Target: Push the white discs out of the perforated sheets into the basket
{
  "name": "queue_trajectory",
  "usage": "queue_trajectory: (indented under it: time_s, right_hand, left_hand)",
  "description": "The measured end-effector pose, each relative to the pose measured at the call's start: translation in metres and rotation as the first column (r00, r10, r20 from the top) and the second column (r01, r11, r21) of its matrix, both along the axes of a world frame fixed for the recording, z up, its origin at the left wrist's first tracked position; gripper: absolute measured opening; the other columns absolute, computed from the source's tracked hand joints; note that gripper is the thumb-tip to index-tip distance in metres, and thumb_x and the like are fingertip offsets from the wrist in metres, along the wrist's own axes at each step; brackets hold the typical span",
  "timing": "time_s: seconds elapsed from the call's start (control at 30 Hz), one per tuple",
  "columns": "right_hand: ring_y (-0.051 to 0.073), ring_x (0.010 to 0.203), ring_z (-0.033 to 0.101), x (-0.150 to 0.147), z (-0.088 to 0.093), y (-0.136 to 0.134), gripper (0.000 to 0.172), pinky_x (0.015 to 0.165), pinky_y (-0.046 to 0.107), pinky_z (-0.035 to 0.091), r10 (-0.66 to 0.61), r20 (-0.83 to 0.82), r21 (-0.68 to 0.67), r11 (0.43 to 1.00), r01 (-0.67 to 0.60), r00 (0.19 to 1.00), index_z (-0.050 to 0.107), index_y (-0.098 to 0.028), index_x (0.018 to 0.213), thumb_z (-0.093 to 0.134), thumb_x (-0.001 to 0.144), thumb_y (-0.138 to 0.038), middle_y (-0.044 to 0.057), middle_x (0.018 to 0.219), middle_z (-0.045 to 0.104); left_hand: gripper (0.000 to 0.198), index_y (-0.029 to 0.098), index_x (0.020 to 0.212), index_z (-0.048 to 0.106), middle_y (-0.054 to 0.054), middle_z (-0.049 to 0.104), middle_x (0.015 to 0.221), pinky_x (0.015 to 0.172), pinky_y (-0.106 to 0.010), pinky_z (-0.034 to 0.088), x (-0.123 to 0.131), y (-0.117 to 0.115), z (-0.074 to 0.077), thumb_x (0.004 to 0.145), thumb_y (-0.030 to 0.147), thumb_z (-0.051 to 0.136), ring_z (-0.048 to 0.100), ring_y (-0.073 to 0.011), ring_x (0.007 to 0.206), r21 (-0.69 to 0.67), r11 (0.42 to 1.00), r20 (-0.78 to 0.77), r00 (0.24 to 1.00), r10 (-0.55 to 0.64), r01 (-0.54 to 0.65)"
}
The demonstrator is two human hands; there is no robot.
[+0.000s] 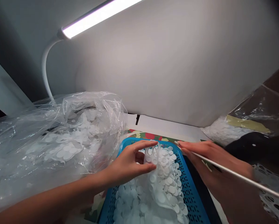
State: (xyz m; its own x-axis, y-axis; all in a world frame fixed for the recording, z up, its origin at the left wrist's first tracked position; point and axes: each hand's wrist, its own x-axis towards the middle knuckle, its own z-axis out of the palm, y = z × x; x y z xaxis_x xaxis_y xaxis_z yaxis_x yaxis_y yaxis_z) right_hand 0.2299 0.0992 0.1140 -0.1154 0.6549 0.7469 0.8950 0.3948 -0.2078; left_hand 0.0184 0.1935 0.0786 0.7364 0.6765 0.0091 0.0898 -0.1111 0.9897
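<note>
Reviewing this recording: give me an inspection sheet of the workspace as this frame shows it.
Surface: floral-patterned cloth, green and red.
Things in hand: translucent sheet of white round dots, heaped in a blue perforated plastic basket.
Grips: left hand pinches the sheet between thumb and fingers; right hand lies along a thin metal rod, beside the basket.
Clutter: clear plastic bag of dotted sheets, left; second bag with yellow tape, right; holed white sheet, lower right.
Cables: nothing seen.
Surroundings: white gooseneck LED lamp; white backdrop.
</note>
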Motion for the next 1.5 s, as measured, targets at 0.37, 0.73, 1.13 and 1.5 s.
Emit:
queue_trajectory:
  time_s: [0.37, 0.73, 1.13, 1.5]
  right_hand:
    - [0.012, 0.075, 0.064, -0.017, -0.012, 0.003, 0.012, 0.063, 0.022, 0.051, 0.192, -0.19, -0.397, 0.882, -0.254, 0.963, 0.069, -0.028, 0.09, 0.059, 0.087, -0.021, 0.001, 0.093, 0.064]
    - [0.011, 0.07, 0.06, -0.024, -0.026, 0.006, 0.013, 0.06, 0.022, 0.047, 0.208, -0.108, -0.35, 0.907, -0.233, 0.972, 0.07, -0.025, 0.088, 0.057, 0.088, -0.021, 0.002, 0.088, 0.063]
    - [0.015, 0.08, 0.062, -0.025, -0.045, 0.011, 0.019, 0.065, 0.025, 0.051, 0.275, 0.093, -0.15, 0.954, -0.259, 0.957, 0.066, -0.021, 0.099, 0.05, 0.091, -0.014, 0.005, 0.097, 0.07]
    - [0.015, 0.083, 0.065, -0.014, -0.024, 0.006, 0.02, 0.069, 0.023, 0.052, 0.123, 0.084, -0.05, 0.992, -0.119, 0.989, 0.067, -0.023, 0.103, 0.054, 0.09, -0.015, 0.001, 0.099, 0.072]
  left_hand:
    - [0.063, 0.036, 0.129, 0.049, -0.001, 0.039, 0.142, 0.057, -0.021, 0.045, -0.002, -0.001, -0.003, 0.073, 0.021, 0.073, 0.042, -0.0007, 0.058, 0.02, 1.0, -0.021, 1.0, 0.016, -0.015]
    - [0.064, 0.036, 0.13, 0.047, -0.003, 0.038, 0.142, 0.055, -0.022, 0.045, -0.001, 0.001, -0.005, 0.073, 0.023, 0.073, 0.039, -0.0003, 0.055, 0.033, 0.999, -0.032, 0.999, 0.009, -0.008]
    - [0.065, 0.035, 0.133, 0.046, -0.004, 0.041, 0.14, 0.06, -0.023, 0.047, -0.001, -0.003, -0.004, 0.075, 0.021, 0.069, 0.048, -0.0041, 0.065, 0.112, 0.994, -0.02, 1.0, -0.011, 0.013]
    - [0.066, 0.034, 0.133, 0.047, -0.005, 0.034, 0.145, 0.064, -0.023, 0.049, -0.002, -0.004, 0.002, 0.073, 0.016, 0.068, 0.046, 0.0, 0.059, 0.059, 0.998, -0.022, 1.0, 0.001, 0.0]
